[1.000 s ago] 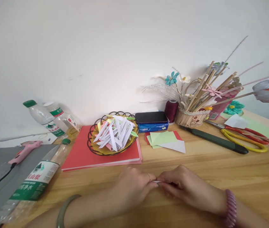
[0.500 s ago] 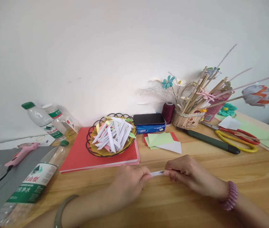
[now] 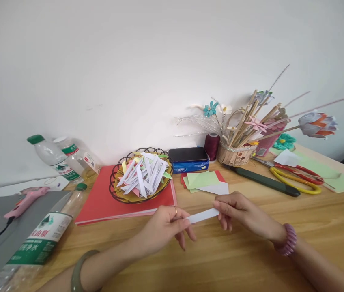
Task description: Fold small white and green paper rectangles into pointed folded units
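Observation:
Both hands hold one narrow folded white paper strip (image 3: pixel 203 215) just above the wooden table (image 3: pixel 251 259). My left hand (image 3: pixel 167 227) pinches its left end, and my right hand (image 3: pixel 239 211) pinches its right end. The strip lies nearly level between them, tilted slightly up to the right. Behind my left hand a wire basket (image 3: pixel 140 178) holds several similar folded white strips and sits on a stack of red paper (image 3: pixel 102 200). A few green, red and white paper squares (image 3: pixel 205 181) lie just beyond my right hand.
A blue tissue pack with a phone on it (image 3: pixel 188 159), a dark thread spool (image 3: pixel 211 146), a stick basket of craft flowers (image 3: pixel 235 152), a green knife (image 3: pixel 265 182) and scissors (image 3: pixel 296 178) line the back. Water bottles (image 3: pixel 38 239) and a pink glue gun (image 3: pixel 26 198) lie left.
My hands lifted off the table and drew apart along the strip, so more of its white length shows between them. The view tilted slightly.

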Tool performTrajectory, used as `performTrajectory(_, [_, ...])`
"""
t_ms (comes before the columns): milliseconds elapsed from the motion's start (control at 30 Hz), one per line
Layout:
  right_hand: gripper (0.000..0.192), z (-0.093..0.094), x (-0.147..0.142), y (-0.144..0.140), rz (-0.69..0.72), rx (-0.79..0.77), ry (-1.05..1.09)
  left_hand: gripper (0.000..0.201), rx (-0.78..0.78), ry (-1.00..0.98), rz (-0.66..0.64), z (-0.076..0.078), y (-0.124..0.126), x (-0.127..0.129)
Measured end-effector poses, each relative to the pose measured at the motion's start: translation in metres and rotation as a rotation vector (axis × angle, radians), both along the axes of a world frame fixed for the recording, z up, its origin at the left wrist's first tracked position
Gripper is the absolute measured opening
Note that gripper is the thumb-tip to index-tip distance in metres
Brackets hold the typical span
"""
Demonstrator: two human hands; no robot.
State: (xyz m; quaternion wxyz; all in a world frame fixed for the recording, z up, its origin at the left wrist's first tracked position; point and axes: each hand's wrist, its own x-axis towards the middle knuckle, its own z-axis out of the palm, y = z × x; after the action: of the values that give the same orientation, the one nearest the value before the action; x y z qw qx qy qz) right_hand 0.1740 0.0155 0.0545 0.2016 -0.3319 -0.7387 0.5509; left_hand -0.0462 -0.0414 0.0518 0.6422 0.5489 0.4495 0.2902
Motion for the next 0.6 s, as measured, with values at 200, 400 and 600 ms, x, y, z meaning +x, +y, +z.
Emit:
performTrajectory(200, [0.045,-0.008,-0.012,-0.004,0.001,-0.088,0.040,0.048,-0.078,-0.038,0.057,-0.005,0.000,0.004])
performTrajectory(400, [0.046,-0.005,-0.012,-0.003,-0.016,-0.106,0.079,0.048,-0.033,-0.022,0.090,-0.011,0.001,0.005])
performTrajectory(600, [0.048,-0.002,-0.012,-0.003,-0.068,-0.091,0.064,0.048,0.011,-0.037,0.080,-0.009,0.002,0.003])
